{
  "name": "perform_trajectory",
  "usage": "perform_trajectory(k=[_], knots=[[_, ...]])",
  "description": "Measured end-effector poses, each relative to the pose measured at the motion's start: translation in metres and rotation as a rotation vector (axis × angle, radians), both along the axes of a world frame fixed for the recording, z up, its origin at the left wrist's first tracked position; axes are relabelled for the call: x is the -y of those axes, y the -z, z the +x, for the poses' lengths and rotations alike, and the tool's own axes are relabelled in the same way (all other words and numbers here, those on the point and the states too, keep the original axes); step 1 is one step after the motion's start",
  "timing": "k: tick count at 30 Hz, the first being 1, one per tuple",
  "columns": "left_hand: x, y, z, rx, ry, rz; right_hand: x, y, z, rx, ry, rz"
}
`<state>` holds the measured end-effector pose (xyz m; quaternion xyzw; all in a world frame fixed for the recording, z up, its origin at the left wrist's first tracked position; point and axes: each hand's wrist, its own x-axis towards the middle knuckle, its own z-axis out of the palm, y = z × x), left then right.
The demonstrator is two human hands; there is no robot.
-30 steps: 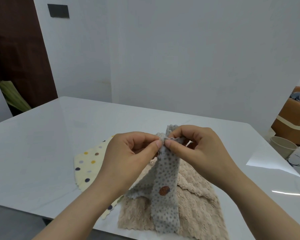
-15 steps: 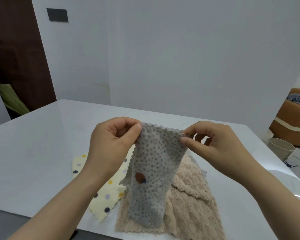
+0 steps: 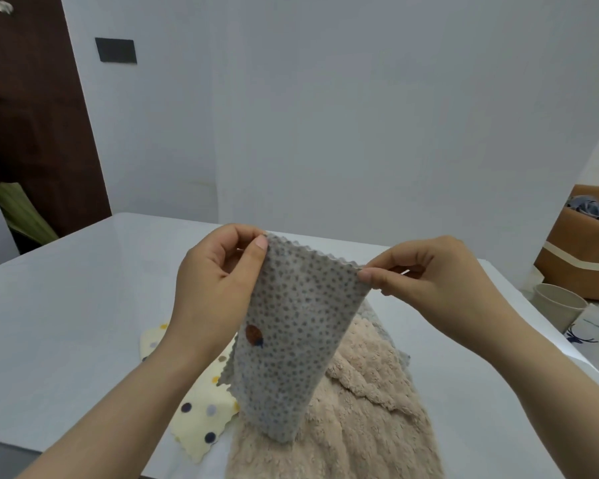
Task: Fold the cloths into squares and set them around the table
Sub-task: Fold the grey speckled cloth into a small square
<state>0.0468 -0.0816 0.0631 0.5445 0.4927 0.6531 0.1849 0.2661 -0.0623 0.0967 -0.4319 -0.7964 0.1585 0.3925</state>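
A grey dotted cloth point(image 3: 291, 340) with one brown spot hangs above the white table point(image 3: 66, 323), stretched along its zigzag top edge. My left hand point(image 3: 215, 288) pinches its top left corner and my right hand point(image 3: 419, 274) pinches its top right corner. The cloth's lower end reaches down to a fluffy beige cloth point(image 3: 360, 420) lying on the table. A cream cloth with coloured dots point(image 3: 201, 420) lies flat to the left, partly under my left forearm and the beige cloth.
The table's near edge runs just below the cloths. Off the right edge stand a pale cup point(image 3: 557, 305), a white paper bag point(image 3: 595, 326) and a brown box point(image 3: 581, 247). A dark wooden door point(image 3: 38, 115) is at the far left.
My hands have moved apart and upward, spreading the grey cloth from a narrow bunched strip into a wide hanging sheet.
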Motion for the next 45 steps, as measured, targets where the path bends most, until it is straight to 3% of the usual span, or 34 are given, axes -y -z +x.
perform_trajectory(k=[10, 17, 22, 30, 35, 40, 45], knots=[[-0.003, -0.003, -0.001, 0.029, -0.038, 0.042, -0.001, -0.007, -0.001, -0.287, -0.054, -0.005], [0.000, -0.004, 0.000, 0.054, -0.045, 0.090, 0.004, -0.002, -0.001, -0.193, -0.020, 0.022], [0.003, -0.009, 0.002, 0.115, -0.010, 0.131, 0.006, -0.001, 0.004, -0.166, 0.004, -0.081], [0.015, -0.003, 0.012, -0.108, 0.019, 0.126, 0.006, 0.011, -0.030, -0.063, -0.115, -0.097], [0.019, 0.001, 0.015, -0.107, 0.026, 0.127, 0.006, 0.012, -0.039, -0.108, -0.153, -0.120], [0.026, 0.021, 0.012, -0.054, 0.130, 0.031, 0.007, 0.015, -0.037, -0.107, -0.116, -0.104], [0.031, 0.042, 0.011, -0.074, 0.081, -0.060, 0.007, 0.017, -0.033, -0.108, -0.098, -0.116]])
